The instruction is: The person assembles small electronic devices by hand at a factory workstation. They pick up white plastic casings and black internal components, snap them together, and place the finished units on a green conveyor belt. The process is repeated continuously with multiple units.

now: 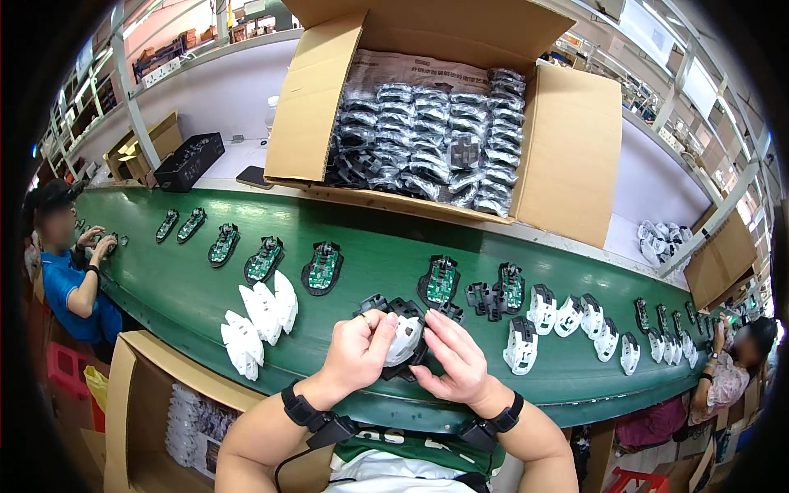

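Between my hands, over the near edge of the green conveyor belt (370,316), is a computer mouse with a white shell (403,340) and dark parts around it. My left hand (353,355) grips its left side, thumb and forefinger pressed against the shell. On the other side my right hand (454,361) holds it, fingers laid along the edge. Just beyond sit mouse bases with green circuit boards (441,281), and black plastic parts (488,302) lie beside them. White mouse shells (271,311) are at left; white-and-black mouse tops (521,345) stand at right. My fingers hide the mouse's underside.
Behind the belt stands an open cardboard box (316,107) of plastic-wrapped black parts (411,135). A black tray (191,161) and a phone (255,177) are left of it. Co-workers sit at left (70,283) and right (731,374). Another open box (122,403) is at lower left.
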Tool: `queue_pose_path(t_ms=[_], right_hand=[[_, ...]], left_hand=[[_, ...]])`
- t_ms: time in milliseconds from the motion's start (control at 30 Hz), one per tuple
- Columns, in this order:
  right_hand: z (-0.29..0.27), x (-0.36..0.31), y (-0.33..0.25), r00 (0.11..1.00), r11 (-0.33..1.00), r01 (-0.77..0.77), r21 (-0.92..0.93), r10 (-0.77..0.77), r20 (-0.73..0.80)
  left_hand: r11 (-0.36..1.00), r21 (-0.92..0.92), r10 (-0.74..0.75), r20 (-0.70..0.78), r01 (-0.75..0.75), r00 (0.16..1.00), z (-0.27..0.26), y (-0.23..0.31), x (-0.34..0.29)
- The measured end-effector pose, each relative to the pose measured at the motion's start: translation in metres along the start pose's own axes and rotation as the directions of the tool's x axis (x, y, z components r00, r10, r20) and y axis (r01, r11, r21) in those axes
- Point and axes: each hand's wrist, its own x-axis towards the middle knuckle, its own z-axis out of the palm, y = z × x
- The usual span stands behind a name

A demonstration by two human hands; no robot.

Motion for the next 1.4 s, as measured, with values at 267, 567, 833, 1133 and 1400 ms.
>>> queue_pose_path(t_ms=[267,567,833,1133,1400], right_hand=[[0.007,-0.001,-0.001,0.995,0.991,-0.093,0.099,0.089,0.045],[0.008,-0.001,-0.004,0.907,0.862,-0.42,0.283,0.396,0.14],[0.013,-0.016,0.001,0.797,0.708,-0.602,0.369,0.56,0.225],[-0.002,0.0,-0.001,0.973,0.95,-0.214,0.229,0.228,-0.037],[-0.003,0.002,-0.018,0.963,0.893,-0.268,0.361,0.238,0.125]], left_hand=[[0.976,0.173,0.139,-0.016,-0.134,0.99,0.0,0.0,-0.002],[0.95,0.197,0.242,0.026,-0.242,0.97,0.006,0.004,-0.006],[0.884,0.337,0.33,0.041,-0.324,0.943,0.015,0.012,-0.005],[0.679,0.248,0.687,0.116,-0.691,0.717,-0.012,-0.009,0.008],[0.748,0.129,0.645,0.085,-0.651,0.759,-0.002,-0.005,0.0]])
